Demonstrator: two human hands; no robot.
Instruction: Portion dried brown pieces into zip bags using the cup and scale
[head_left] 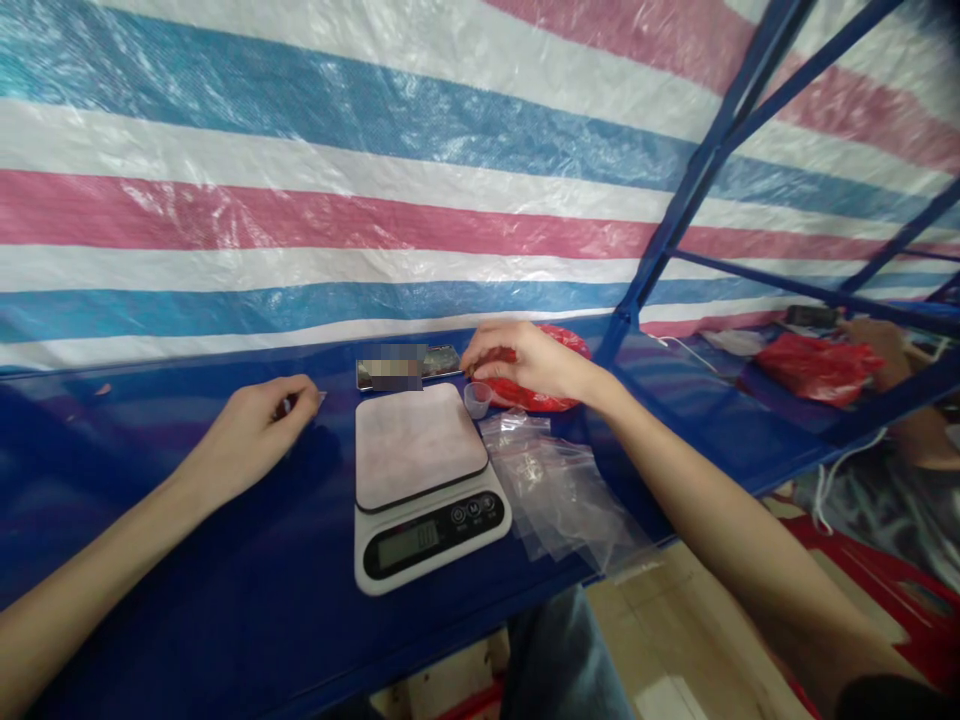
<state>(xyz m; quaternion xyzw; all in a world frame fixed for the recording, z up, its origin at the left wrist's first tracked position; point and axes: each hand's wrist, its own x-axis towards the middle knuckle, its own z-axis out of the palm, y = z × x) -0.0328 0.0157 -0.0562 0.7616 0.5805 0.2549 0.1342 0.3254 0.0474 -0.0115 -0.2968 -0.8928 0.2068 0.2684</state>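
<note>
My left hand (pixel 259 430) is closed in a pinch over the blue table, left of a white digital scale (pixel 420 450). A small pale tip shows at its fingertips, too little to name. Behind the scale, my right hand (pixel 529 362) reaches over a red plastic bag (pixel 559 400), its fingers bent together. What they hold, if anything, is too small to make out. Just below those fingers stands a small clear cup (pixel 477 401), close to the scale's plate. Clear zip bags (pixel 559 480) lie overlapping to the right of the scale, whose display appears to read zero.
A phone-like flat object (pixel 442 360), partly blurred, lies behind the scale. Striped plastic sheeting (pixel 337 210) hangs at the back. A blue metal frame (pixel 675 220) rises on the right. Beyond it are another red bag (pixel 817 365) and part of another person (pixel 896 400).
</note>
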